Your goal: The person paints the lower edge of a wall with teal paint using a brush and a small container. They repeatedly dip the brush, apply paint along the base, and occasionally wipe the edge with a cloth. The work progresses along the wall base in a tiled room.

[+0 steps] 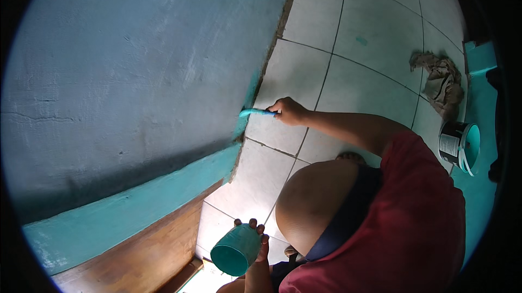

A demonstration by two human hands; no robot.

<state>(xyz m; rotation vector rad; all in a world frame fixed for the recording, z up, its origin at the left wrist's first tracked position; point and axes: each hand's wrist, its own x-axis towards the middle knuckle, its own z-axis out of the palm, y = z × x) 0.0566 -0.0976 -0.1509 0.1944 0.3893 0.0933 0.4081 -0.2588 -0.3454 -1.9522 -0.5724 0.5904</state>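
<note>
My right hand (290, 111) grips a thin paintbrush (257, 112) with a blue handle end, coated in turquoise paint. The brush's tip touches the lower edge of the blue-grey wall (155, 68), where a narrow turquoise strip (249, 93) runs just above the floor line. Lower in the view, my left hand (263, 240) is wrapped around a turquoise cup (240, 248), its round mouth tilted towards the camera. Paint coats the cup; how much is inside cannot be told. A turquoise band (134, 195) of wall meets the blue-grey part at a corner.
White floor tiles (371, 89) lie beside the wall. A crumpled cloth (443, 85) and an open paint bucket (450, 144) with turquoise paint are on the right, near a turquoise surface (481, 101). A brown wooden panel (151, 248) is at lower left. My bent knee (314, 203) is between my arms.
</note>
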